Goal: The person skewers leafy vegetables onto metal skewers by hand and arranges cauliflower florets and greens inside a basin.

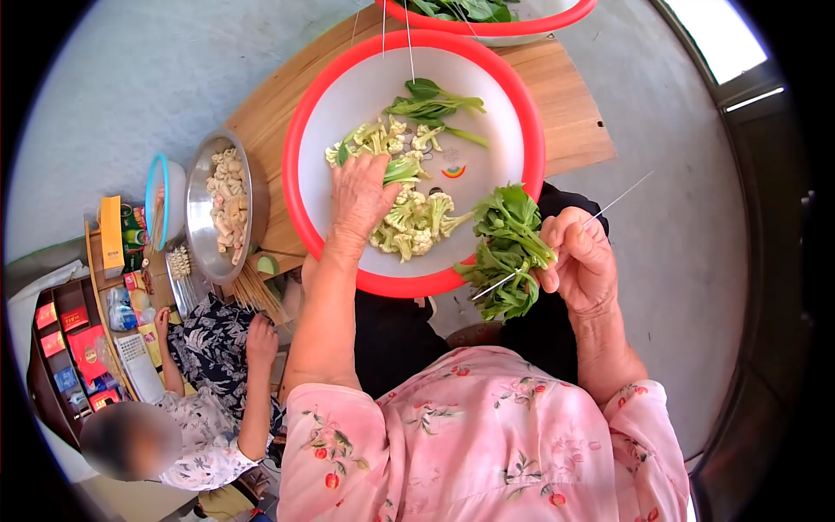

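Note:
My left hand [361,193] reaches into a white basin with a red rim [296,165], its fingers curled over a leafy green [403,170] whose stalk shows at their right side. Pale cauliflower florets [409,226] lie under and around these fingers. Outside the basin's lower right rim, my right hand [584,259] pinches a thin metal skewer [628,191]. A bunch of leafy greens [507,248] is threaded on it, and the skewer's tip sticks out at the lower left. More loose greens [435,106] lie near the basin's far side.
The basin stands on a wooden table [565,104]. Another red-rimmed basin [522,26] with greens is beyond it. At left are a steel bowl [228,204] of pale food pieces, wooden skewers [257,294], a filled metal tray [181,277] and a seated person [209,383].

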Available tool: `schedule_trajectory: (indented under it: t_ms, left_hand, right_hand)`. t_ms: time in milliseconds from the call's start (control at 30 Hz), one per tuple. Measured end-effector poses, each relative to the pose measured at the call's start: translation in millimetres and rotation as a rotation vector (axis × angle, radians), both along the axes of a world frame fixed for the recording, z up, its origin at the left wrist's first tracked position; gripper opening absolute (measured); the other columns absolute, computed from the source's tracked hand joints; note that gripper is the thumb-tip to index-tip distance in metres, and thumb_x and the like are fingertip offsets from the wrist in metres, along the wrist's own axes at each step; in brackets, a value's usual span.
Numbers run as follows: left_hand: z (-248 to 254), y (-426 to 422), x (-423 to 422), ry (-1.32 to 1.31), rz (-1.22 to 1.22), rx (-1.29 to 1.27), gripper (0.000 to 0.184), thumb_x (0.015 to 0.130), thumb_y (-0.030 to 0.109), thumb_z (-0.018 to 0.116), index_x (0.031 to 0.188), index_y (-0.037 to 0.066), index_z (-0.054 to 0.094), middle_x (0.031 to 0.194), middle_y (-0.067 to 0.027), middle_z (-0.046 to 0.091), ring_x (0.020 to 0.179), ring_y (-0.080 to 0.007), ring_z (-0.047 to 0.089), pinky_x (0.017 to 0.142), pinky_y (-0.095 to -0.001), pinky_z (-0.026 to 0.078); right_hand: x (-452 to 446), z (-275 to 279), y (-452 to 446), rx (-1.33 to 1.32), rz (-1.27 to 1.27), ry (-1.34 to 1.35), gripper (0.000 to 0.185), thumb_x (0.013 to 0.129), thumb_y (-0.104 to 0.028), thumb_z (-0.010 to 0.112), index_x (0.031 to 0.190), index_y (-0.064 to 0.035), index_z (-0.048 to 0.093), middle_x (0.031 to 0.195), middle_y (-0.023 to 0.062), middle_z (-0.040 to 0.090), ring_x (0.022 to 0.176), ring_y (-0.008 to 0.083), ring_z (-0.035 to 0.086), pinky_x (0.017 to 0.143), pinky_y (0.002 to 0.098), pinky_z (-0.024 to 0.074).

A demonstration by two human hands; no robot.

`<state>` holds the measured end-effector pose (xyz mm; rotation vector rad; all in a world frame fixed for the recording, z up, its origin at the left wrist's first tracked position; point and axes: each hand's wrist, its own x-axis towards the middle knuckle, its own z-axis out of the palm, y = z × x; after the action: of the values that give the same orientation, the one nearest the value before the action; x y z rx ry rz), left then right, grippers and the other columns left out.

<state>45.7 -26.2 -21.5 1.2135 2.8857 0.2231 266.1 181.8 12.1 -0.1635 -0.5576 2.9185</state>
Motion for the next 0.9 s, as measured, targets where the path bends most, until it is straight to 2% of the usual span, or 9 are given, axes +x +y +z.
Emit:
schedule_trajectory:
  t_ms: [167,233,267,333,367,433,633,700,900]
  left_hand:
    - [-9,-4,-5,-0.023,0.090,-0.033,0.031,0.072,0.018,0.063,0.101,0.008,0.060,0.096,-0.0104,0.061,0.093,-0.0303,0.054,0.086,-0.0374,0.041]
    - [-15,-14,-17,-0.250,0.207,0.126,0.027,0.074,0.014,0.060,0.099,0.004,0.060,0.091,-0.0098,0.063,0.095,-0.0239,0.055,0.085,-0.0364,0.042]
    - [-12,-16,-19,-0.251,0.206,0.124,0.027,0.074,0.014,0.060,0.099,0.004,0.060,0.091,-0.0098,0.063,0.095,-0.0239,0.055,0.085,-0.0364,0.042]
    - [-4,-21,-23,-0.799,0.479,0.589,0.027,0.077,0.014,0.057,0.100,0.000,0.059,0.091,-0.0095,0.063,0.092,-0.0178,0.056,0.082,-0.0304,0.043]
    - [2,-21,-22,-0.797,0.479,0.588,0.027,0.077,0.014,0.057,0.100,0.000,0.059,0.091,-0.0095,0.063,0.092,-0.0178,0.056,0.082,-0.0304,0.043]
    - [15,-23,-22,-0.891,0.563,0.802,0.030,0.078,0.014,0.057,0.104,-0.002,0.058,0.092,-0.0087,0.062,0.088,-0.0131,0.055,0.079,-0.0254,0.043]
    - [13,-20,-47,-0.817,0.636,1.012,0.034,0.074,0.006,0.059,0.106,-0.004,0.059,0.090,-0.0075,0.062,0.081,-0.0142,0.057,0.072,-0.0270,0.045]
    - [15,-13,-57,-0.528,0.533,0.711,0.036,0.070,0.004,0.061,0.104,-0.005,0.059,0.084,-0.0076,0.063,0.076,-0.0138,0.058,0.069,-0.0284,0.046]
    - [-17,-5,-94,-0.191,0.483,0.443,0.026,0.072,0.012,0.056,0.096,0.004,0.061,0.085,-0.0203,0.063,0.080,-0.0337,0.061,0.071,-0.0401,0.047]
  right_hand:
    - [1,0,1,0.002,0.007,-0.003,0.026,0.089,-0.022,0.056,0.083,0.0032,0.055,0.070,0.0142,0.059,0.049,0.0199,0.057,0.051,0.0339,0.0509]
    - [1,0,1,0.001,0.001,0.005,0.026,0.089,-0.022,0.056,0.083,0.0032,0.055,0.070,0.0141,0.059,0.049,0.0199,0.057,0.051,0.0341,0.0509]
    - [1,0,1,0.002,-0.005,0.013,0.026,0.089,-0.022,0.056,0.083,0.0032,0.055,0.070,0.0140,0.059,0.049,0.0200,0.057,0.051,0.0343,0.0508]
    - [2,0,2,0.000,-0.005,0.013,0.026,0.089,-0.022,0.056,0.083,0.0031,0.055,0.070,0.0139,0.060,0.049,0.0201,0.057,0.051,0.0345,0.0508]
    - [2,0,2,0.000,-0.002,0.016,0.025,0.089,-0.022,0.056,0.083,0.0029,0.055,0.070,0.0138,0.060,0.049,0.0202,0.057,0.051,0.0346,0.0508]
    - [2,0,2,-0.003,-0.003,0.012,0.025,0.089,-0.022,0.056,0.083,0.0028,0.055,0.070,0.0138,0.060,0.049,0.0203,0.057,0.051,0.0346,0.0507]
    - [1,1,1,-0.002,0.000,-0.001,0.025,0.088,-0.021,0.057,0.082,0.0027,0.055,0.069,0.0133,0.059,0.049,0.0205,0.057,0.050,0.0340,0.0503]
    - [0,1,1,0.007,-0.006,-0.006,0.025,0.088,-0.021,0.057,0.082,0.0028,0.055,0.069,0.0134,0.059,0.048,0.0204,0.057,0.050,0.0340,0.0503]
    - [-1,4,2,0.031,-0.008,-0.005,0.027,0.088,-0.023,0.058,0.082,0.0028,0.055,0.066,0.0140,0.057,0.048,0.0208,0.056,0.050,0.0343,0.0505]
